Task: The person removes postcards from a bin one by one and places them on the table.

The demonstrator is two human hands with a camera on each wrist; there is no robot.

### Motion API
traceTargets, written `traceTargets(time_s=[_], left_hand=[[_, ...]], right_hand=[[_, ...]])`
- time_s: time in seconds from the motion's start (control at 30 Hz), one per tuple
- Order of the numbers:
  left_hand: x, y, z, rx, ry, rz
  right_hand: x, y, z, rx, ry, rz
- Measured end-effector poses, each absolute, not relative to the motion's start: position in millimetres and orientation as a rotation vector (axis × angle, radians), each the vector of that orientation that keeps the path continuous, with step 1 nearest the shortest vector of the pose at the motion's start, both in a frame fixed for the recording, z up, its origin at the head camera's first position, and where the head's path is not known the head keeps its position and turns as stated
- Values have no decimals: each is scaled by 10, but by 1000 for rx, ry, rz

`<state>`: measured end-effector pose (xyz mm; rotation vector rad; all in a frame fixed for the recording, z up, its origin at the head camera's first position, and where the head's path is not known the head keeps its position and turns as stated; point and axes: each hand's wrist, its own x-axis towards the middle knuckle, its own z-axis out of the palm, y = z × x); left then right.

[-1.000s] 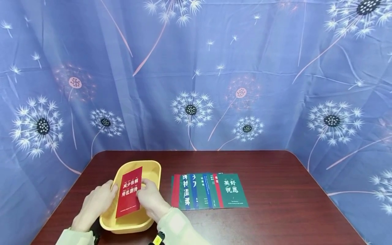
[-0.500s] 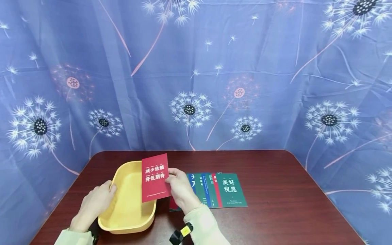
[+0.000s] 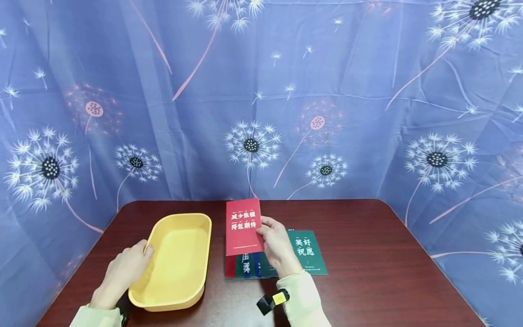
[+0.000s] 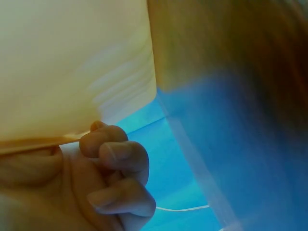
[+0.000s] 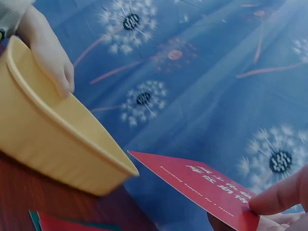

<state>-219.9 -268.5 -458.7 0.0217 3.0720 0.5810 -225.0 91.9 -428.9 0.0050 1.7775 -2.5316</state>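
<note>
In the head view my right hand pinches a red card with white lettering by its right edge, tilted up over the left part of a row of cards. Seen from the right wrist, thumb and fingers hold a corner of the same red card. My left hand grips the left rim of a yellow plastic tub; in the left wrist view its fingers curl at the tub's edge. Overlapping green, blue and red cards lie on the table, partly hidden behind my right hand and the held card.
The dark red-brown wooden table runs back to a blue curtain printed with dandelions. The inside of the yellow tub shows only its bare floor. A black strap with a yellow patch sits on my right wrist.
My right hand has lifted the red card out of the yellow tub and carried it right, over the row of cards. My left hand has stayed on the tub's rim.
</note>
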Motion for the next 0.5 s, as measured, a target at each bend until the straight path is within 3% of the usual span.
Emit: traceTargets(time_s=[0.5], left_hand=[[-2194,-2680,-4565,38,3069,580]], right_hand=[[-2250,1522,-4354,302,2039,-2530]])
